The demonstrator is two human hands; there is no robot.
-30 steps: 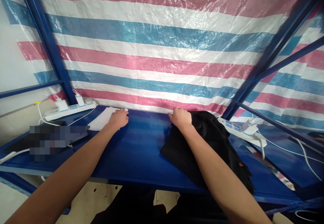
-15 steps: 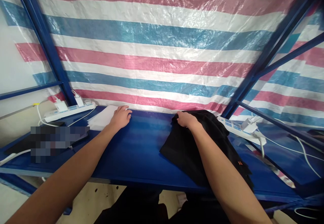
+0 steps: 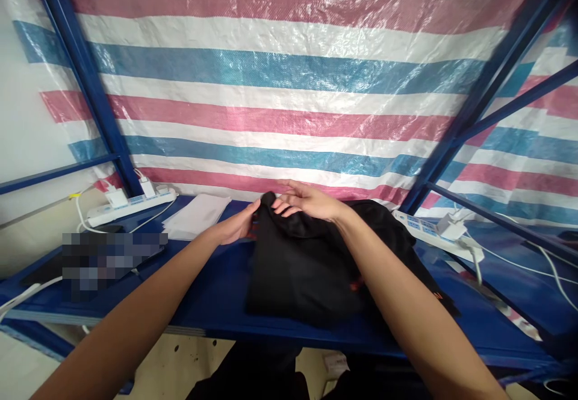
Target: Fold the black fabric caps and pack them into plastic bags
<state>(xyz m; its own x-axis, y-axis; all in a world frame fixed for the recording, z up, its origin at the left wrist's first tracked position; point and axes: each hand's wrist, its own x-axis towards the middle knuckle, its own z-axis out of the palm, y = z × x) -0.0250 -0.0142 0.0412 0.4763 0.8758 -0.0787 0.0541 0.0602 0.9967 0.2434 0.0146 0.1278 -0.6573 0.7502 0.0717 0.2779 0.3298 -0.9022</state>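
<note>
A black folded garment (image 3: pixel 293 273) lies on the blue tabletop, slightly blurred, with a small orange-red mark near its right side. My left hand (image 3: pixel 239 224) grips its far left corner, thumb on top and the other fingers partly hidden behind the cloth. Over the far edge of the same garment is my right hand (image 3: pixel 313 201), its fingers stretched and apart. More black cloth (image 3: pixel 388 225) lies beside it to the right, with an orange print near the front; my right forearm covers part of it.
White papers (image 3: pixel 196 216) lie left of my hands. A power strip (image 3: pixel 130 204) with chargers stands at the back left, another power strip (image 3: pixel 433 234) at the right. Blue metal posts (image 3: pixel 456 129) frame a striped plastic sheet (image 3: pixel 280 75) behind the table (image 3: pixel 203 297).
The garment that my right hand held at the right has come leftward to the middle of the table. My left hand has left the papers and taken its corner; my right hand has opened.
</note>
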